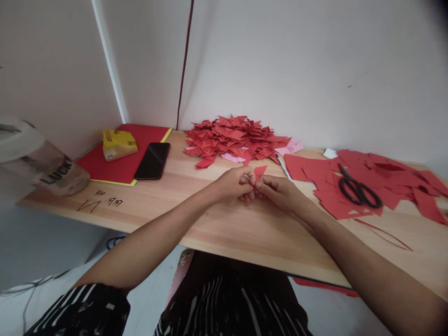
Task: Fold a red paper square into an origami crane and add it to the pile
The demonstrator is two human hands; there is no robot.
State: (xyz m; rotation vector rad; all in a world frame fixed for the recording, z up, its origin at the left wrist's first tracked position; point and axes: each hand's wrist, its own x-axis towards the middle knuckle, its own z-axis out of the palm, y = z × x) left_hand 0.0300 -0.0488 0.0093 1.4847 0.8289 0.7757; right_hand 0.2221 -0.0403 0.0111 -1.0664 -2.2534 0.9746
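Head view, read from left to right; all places are given relative to the heap of folded red pieces (236, 137), which lies at the back of the wooden surface (224, 224) against the wall.

Far left of the heap, at the end of the surface, a clear jar (45, 168) printed "LUCKY" lies tilted on its side. Just right of it, pen marks (100, 203) are written on the bare wood. Left of the heap, a red sheet (115, 163) rests on a yellow one. A yellow packet (118, 143) sits on that sheet, and a black phone (153, 160) lies face up across its right edge, near the heap but apart from it. A red cord (185, 65) runs down the wall to the heap's left margin.

Directly in front of the heap, the left hand (233, 184) and the right hand (280, 191) meet above the surface. Between them stands the small red paper piece (259, 171), its tip pointing up just before the heap's front edge. The left grip is clenched, thumb and forefinger pinching the piece from the left. The right grip pinches the same piece from the right at its lower edge.

Touching the heap's right side are pink pieces (289, 148), with a pen (283, 167) just in front of them. Right of the heap, flat cut red sheets (385, 182) spread to the surface's far end, a white scrap (330, 153) at their back edge. Black scissors (359, 190) lie shut on these sheets. A thin red strip (385, 232) lies on bare wood in front of them.
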